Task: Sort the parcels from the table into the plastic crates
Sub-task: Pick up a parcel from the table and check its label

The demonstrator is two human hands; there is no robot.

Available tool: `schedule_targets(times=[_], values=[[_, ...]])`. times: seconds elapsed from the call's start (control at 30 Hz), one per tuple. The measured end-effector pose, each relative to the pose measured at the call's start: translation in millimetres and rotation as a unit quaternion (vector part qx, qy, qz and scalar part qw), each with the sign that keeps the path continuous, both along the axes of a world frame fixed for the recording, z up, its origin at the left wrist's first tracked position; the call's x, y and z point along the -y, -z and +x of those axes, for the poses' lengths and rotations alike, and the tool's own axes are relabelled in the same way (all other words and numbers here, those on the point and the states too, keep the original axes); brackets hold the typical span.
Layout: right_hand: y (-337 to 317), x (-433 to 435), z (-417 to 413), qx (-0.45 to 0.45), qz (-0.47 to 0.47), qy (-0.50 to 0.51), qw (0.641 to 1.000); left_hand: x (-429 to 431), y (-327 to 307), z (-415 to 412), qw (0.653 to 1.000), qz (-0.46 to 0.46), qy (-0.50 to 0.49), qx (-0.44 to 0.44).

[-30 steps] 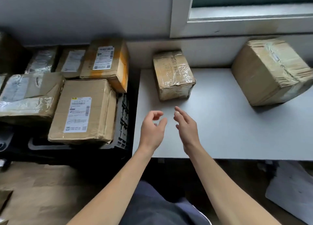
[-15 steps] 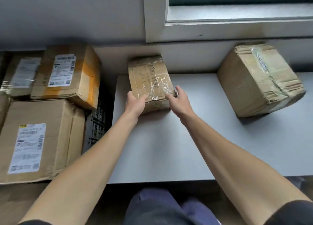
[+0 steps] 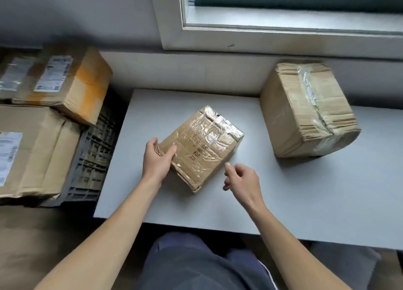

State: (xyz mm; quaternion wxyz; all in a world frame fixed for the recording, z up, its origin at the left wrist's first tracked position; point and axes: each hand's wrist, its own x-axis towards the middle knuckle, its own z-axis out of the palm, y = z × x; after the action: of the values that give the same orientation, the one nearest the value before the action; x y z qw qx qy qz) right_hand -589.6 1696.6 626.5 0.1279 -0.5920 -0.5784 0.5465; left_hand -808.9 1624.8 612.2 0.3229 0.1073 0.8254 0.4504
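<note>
Two cardboard parcels on the pale grey table [image 3: 283, 202], well apart. Nearer one, a small taped parcel [image 3: 202, 145], left of the table's middle, straight in front of the person. Set askew: long axis running from near-left to far-right, glossy tape-wrapped end pointing far-right, toward the window wall, plainer end pointing near-left. Black printed characters on the top face, lined up along that same axis. Flat on the table or tipped slightly off it: cannot tell.

Left hand [image 3: 156, 158] gripping the parcel's left corner, thumb laid across the top face, fingers curled round the far-left edge. Right hand [image 3: 241, 178] just beside the right long edge, fingers loosely curled and holding nothing, index fingertip close to the cardboard; touching or not, cannot tell.

Large parcel [image 3: 305, 110] at the table's far right, against the wall under the window frame [image 3: 239, 38], clear tape running over its top, creased flaps on the side facing the camera.

Left of the table, a dark grey plastic crate [image 3: 91, 165], lattice side showing. Inside it, a big labelled box [image 3: 32, 150] at the near end and an orange-taped box [image 3: 65, 84] behind, its white label facing up.
</note>
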Motion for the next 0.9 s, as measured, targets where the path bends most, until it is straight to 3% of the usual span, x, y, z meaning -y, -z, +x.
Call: schedule_targets(times=[0.1, 0.17, 0.27, 0.37, 0.5, 0.6, 0.73, 0.9], values=[[-4, -30, 32, 0.025, 0.094, 0.088, 0.991, 7, 2, 25, 0.999, 0.003, -0.048, 0.015], [-6, -54, 39, 0.007, 0.113, 0.092, 0.989, 13, 2, 43, 0.998, -0.011, -0.059, 0.034], [-2, -76, 30, -0.034, 0.075, -0.02, 0.996, 22, 5, 63, 0.989, -0.014, -0.103, 0.109], [3, -76, 13, -0.066, 0.076, -0.083, 0.991, 28, 10, 73, 0.981, 0.03, -0.072, 0.18], [7, -67, 17, -0.036, 0.095, -0.009, 0.995, 34, 5, 73, 0.985, 0.041, -0.045, 0.162], [19, -60, 38, -0.005, 0.056, -0.002, 0.998, 42, 12, 62, 0.984, 0.061, -0.035, 0.166], [31, -58, 45, -0.051, -0.003, 0.0, 0.999, 40, 18, 59, 0.981, 0.057, -0.019, 0.184], [28, -70, 31, -0.072, 0.0, 0.041, 0.997, 23, 21, 52, 0.977, 0.081, 0.0, 0.198]])
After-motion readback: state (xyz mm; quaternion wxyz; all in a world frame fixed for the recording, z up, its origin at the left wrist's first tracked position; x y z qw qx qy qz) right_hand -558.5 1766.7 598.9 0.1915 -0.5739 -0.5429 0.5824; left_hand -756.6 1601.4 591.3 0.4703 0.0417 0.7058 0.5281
